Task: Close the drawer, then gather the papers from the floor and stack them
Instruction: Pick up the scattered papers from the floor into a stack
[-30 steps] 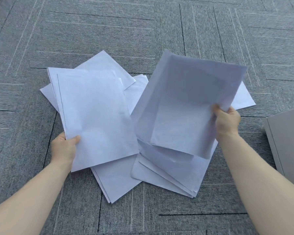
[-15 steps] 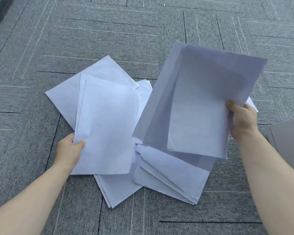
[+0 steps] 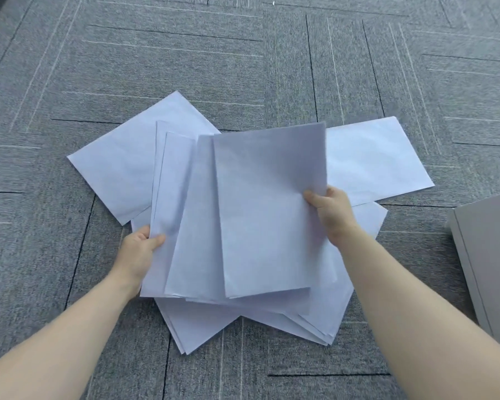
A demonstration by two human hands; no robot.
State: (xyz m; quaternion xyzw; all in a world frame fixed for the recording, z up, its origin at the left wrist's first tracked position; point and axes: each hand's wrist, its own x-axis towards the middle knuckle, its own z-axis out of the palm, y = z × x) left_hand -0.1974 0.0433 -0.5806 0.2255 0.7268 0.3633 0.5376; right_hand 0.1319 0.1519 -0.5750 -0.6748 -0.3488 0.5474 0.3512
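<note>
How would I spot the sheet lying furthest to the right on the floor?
Start at the grey carpet and the white paper pile in its middle. Look past the right hand, which grips a raised bundle. The sheet juts out rightward behind it, lying flat, alone and brighter than its neighbours.

Left hand (image 3: 140,246) and right hand (image 3: 331,210) each pinch held sheets (image 3: 260,215) — overlapping above loose papers (image 3: 373,160) spread on grey carpet (image 3: 185,53).
</note>
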